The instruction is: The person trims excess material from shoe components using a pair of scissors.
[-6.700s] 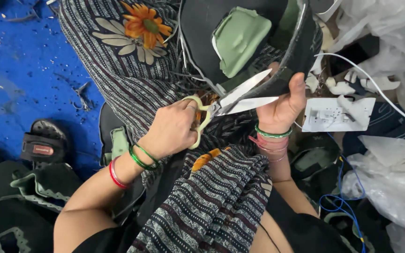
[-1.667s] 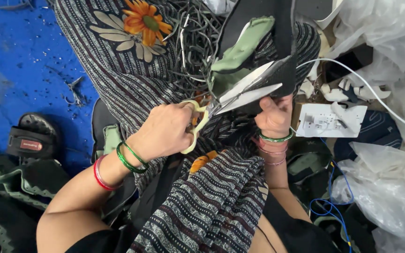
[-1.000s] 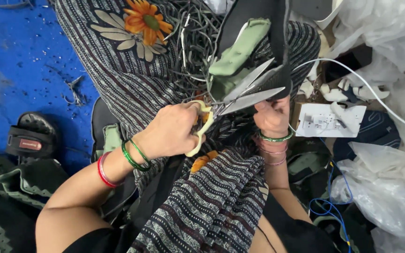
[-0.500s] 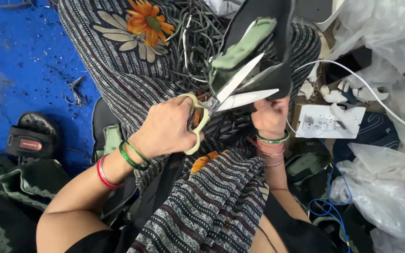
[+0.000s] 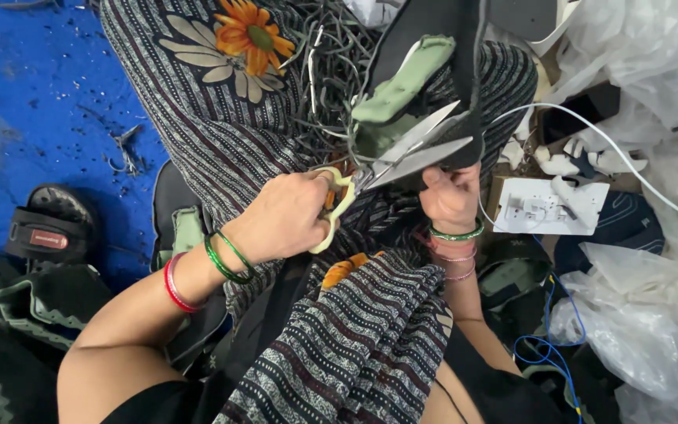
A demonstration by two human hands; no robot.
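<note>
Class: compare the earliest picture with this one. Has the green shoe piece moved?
Yes. The green piece has tilted and sits lower, closer to the scissors, judged against the orange flower.

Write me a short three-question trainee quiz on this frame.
1. True or false: the left hand works the scissors.
2. What does the right hand grip? A) the white power strip B) the black and green shoe piece C) the blue cable
3. Fill in: the scissor blades are ____, not closed.

Key: 1 true; 2 B; 3 open.
</note>
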